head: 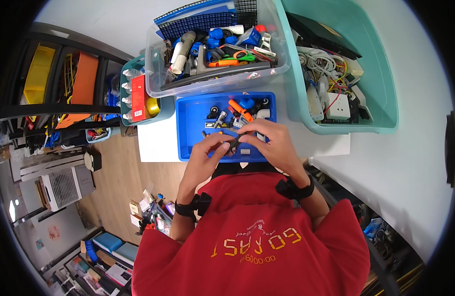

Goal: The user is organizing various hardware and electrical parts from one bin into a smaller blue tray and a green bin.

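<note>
Over the shallow blue plastic tray (188, 122), both of my hands grip a small dark object (235, 142) between fingertips and thumbs. Its exact kind is partly hidden by the fingers. My left hand (208, 155) pinches the near left end, and my right hand (270, 138) has the upper right end. Beyond them in the tray lie an orange tube (240, 110), a metal fitting (221, 117), a small black caster wheel (213, 111) and a white pipe elbow (263, 113). A short grey tube (245, 151) rests just below my fingers.
A clear plastic bin (220, 79) of pipes, fittings and scissors stands behind the tray on the white table (159, 144). To the right, a large teal bin (379, 92) holds cables and sockets. At left are a teal basket (146, 120) with bottles and a black shelf rack (61, 111).
</note>
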{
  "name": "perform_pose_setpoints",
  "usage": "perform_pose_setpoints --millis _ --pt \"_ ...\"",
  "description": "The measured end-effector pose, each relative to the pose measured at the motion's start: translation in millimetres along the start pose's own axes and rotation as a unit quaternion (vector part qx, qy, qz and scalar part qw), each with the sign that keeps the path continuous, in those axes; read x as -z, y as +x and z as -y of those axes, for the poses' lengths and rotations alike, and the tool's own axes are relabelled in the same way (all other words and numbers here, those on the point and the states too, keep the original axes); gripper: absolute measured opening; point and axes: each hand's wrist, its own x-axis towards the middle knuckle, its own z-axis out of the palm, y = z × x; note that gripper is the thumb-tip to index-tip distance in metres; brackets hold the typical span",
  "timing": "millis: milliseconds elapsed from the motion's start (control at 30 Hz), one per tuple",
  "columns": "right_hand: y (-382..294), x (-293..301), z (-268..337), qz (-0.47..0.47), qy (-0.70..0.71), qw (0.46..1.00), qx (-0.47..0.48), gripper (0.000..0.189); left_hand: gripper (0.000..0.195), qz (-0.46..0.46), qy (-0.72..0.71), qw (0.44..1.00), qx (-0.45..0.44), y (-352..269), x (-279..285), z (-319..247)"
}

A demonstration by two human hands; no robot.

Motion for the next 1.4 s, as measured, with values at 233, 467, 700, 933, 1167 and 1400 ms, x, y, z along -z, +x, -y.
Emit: perform_pose_setpoints --millis 233,467,700,933,1167,1400 --pt "48.2 -44.5 -20.4 -0.123 -0.008 0.986 -0.109 0.02 0.022 -0.105 0.113 0.986 -0.07 31.0 52.7 -3.6" --pt "115.0 -86.8 -42.7 -0.214 0.086 0.955 -0.184 0.021 0.016 -0.216 0.16 0.952 -0.147 91.3 99.0 5.4" --pt "163.3 -95.4 -53.4 -0.189 -0.14 0.95 -0.205 0.02 0.015 -0.195 0.219 0.939 -0.177 144.3 130.5 22.9" --pt "168.6 -93.4 -78.0 -0.144 -0.218 0.942 -0.213 0.021 0.018 -0.133 0.262 0.938 -0.181 154.6 137.8 26.9" --pt "157.7 -84.1 -76.7 -0.172 -0.246 0.936 -0.184 0.018 0.023 -0.074 0.313 0.921 -0.221 141.5 143.4 25.8" --pt "122.3 -68.3 -53.2 -0.168 -0.254 0.939 -0.163 0.022 0.023 -0.161 0.254 0.908 -0.293 103.8 140.3 29.6"
